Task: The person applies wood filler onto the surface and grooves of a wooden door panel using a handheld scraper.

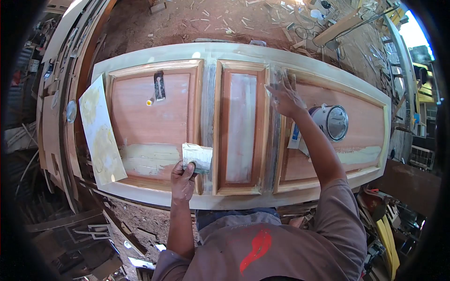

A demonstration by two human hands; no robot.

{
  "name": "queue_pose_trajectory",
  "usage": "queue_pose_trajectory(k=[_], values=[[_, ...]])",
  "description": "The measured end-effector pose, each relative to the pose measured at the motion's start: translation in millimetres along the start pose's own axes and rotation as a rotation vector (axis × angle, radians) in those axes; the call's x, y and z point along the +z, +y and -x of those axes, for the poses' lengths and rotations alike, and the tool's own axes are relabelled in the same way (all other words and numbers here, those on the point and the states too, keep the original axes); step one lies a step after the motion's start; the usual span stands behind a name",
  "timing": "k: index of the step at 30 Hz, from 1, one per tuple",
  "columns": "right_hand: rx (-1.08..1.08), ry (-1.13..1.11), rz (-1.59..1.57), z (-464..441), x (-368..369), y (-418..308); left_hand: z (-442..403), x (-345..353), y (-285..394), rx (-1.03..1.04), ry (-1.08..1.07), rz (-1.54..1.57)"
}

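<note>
A wooden door panel (241, 202) lies flat before me, its frame coated with pale filler. My left hand (183, 180) is closed on a flat rectangular putty spreader (197, 157), pale filler covering its face, and the thumb presses its lower edge. My right hand (287, 97) reaches over the strip between the middle and right panels. Its thumb stands apart from the fingers, which are smeared by motion; whether they hold anything is unclear. Beside the right forearm stands an open metal can (336, 122). A dark-handled scraper (160, 85) lies on the left panel.
A small yellow cap (149, 101) lies near the scraper. A stained white sheet (102, 131) overlaps the door's left end. A blue-and-white packet (295, 136) is partly under the right arm. Long boards (58, 140) stand at left; wood scraps (225, 23) litter the ground beyond.
</note>
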State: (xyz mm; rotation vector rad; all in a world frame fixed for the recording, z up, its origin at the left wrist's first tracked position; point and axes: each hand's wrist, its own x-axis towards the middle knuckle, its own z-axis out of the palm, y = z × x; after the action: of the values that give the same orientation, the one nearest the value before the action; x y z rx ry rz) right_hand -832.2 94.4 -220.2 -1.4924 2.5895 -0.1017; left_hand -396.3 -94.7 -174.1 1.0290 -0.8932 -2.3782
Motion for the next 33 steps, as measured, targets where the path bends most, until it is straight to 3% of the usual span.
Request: queue_pose_trajectory(k=[7,13,19,31,33], values=[[-0.114,-0.058,-0.041,17.8,-21.3,-21.2,-3.6,1.7,4.7,0.007,0.003,0.021],[-0.173,0.055,0.074,-6.8,-7.8,3.3,-7.8,-10.4,-1.8,-0.005,-0.014,-0.012],[-0.076,0.024,0.182,-32.4,-19.4,3.7,-7.7,-6.5,-0.7,0.001,-0.018,-0.02],[-0.014,-0.172,0.069,-19.7,-15.4,-20.7,-6.2,-3.0,5.6,-0.01,-0.027,-0.025],[0.051,-0.094,0.045,-21.4,-16.1,-11.9,-5.8,-4.0,5.3,-0.011,-0.029,-0.027]])
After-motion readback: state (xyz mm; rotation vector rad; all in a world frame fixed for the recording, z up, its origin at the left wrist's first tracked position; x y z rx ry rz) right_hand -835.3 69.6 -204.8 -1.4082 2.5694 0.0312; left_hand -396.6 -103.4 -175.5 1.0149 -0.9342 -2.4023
